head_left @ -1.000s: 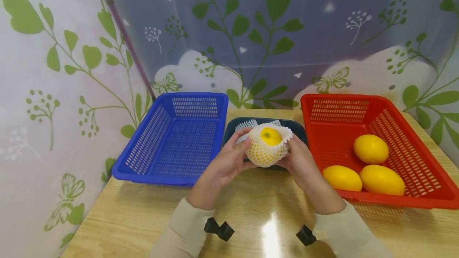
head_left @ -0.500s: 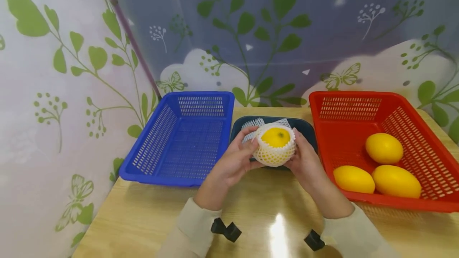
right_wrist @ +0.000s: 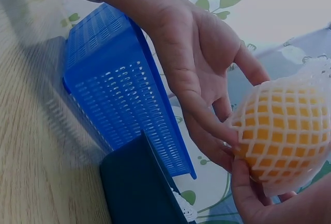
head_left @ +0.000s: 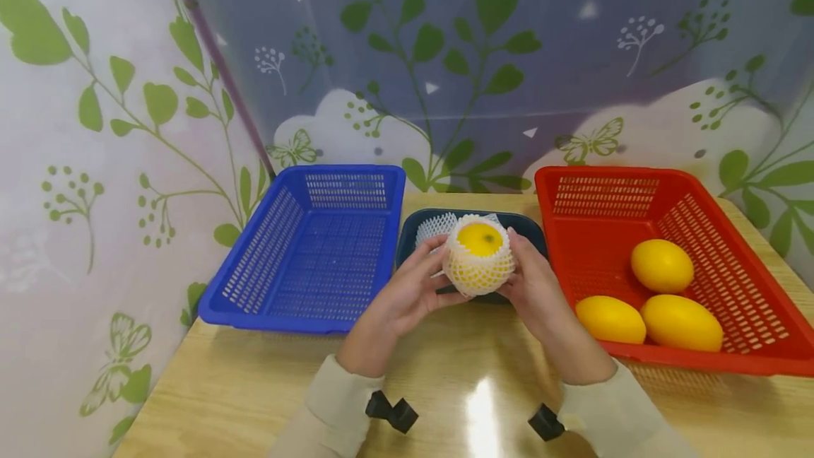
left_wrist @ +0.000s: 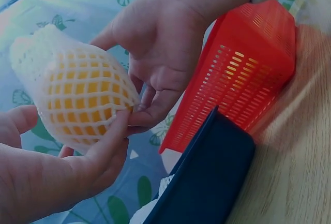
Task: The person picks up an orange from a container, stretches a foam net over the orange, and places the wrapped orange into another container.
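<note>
Both hands hold a yellow fruit (head_left: pixel 480 239) in a white foam net sleeve (head_left: pixel 478 276) just in front of the dark tray. Its top shows bare through the sleeve's round opening, with a small stem spot. The left hand (head_left: pixel 410 292) cups the left side; in the left wrist view its fingers (left_wrist: pixel 106 149) lie along the fruit and the thumb stands off it. From the right, the right hand (head_left: pixel 534 285) holds the opposite side. In the right wrist view, that hand's fingers (right_wrist: pixel 214 123) reach the netted fruit (right_wrist: pixel 284 125).
A dark tray (head_left: pixel 533 226) behind the hands holds white foam nets (head_left: pixel 434 223). To its left stands a blue basket (head_left: pixel 273 320); to its right a red basket (head_left: pixel 600 225) contains several yellow fruits (head_left: pixel 661 266). All stand on a wooden table (head_left: pixel 445 387) before a patterned backdrop (head_left: pixel 470 90).
The sleeve's edge, earlier drawn to a point at right, now lies evenly round the fruit's top. The stem spot has shifted right. Both hands stay on the fruit; left fingers look more spread.
</note>
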Available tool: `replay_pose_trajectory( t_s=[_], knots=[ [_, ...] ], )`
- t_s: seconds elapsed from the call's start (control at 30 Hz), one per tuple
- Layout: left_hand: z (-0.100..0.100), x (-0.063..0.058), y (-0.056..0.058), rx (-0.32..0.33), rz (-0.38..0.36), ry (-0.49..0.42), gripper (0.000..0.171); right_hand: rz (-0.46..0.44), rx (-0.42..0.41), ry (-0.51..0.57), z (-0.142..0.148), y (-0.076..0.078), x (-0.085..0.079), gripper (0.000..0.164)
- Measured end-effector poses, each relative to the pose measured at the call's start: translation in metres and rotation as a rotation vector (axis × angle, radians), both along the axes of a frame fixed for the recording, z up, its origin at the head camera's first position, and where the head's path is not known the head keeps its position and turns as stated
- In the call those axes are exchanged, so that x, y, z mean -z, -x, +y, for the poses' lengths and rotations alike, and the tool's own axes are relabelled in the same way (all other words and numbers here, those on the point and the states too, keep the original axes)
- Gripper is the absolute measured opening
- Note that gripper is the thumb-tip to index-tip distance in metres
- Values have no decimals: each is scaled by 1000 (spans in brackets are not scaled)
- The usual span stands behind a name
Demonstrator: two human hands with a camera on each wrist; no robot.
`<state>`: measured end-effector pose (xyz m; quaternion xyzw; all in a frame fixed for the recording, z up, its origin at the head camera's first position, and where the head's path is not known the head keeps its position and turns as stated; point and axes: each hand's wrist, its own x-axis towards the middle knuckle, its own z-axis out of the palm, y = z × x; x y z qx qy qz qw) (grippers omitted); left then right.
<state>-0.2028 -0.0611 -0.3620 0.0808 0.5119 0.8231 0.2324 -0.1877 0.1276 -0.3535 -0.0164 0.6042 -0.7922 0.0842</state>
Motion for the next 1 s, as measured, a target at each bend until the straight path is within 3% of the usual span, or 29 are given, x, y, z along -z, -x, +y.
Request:
replay_pose_trajectory(
  t_s=[0.23, 0.5, 0.63, 0.8, 1.0],
  knots=[
    [-1, 0, 0, -32, 6, -37, 35, 47, -5, -34, 1, 1, 2, 44],
    [-4, -4, 0, -41, 23, -55, 44, 29, -34, 58, 2, 4, 7, 34],
    [-5, -4, 0, -39, 28, -61, 37, 25, -52, 67, 2, 3, 8, 31],
    [-6, -1, 1, -36, 28, -66, 19, 14, -78, 77, 2, 3, 7, 35],
    [-5, 3, 2, -28, 21, -52, 25, 33, -121, 55, 1, 3, 6, 46]
  ],
)
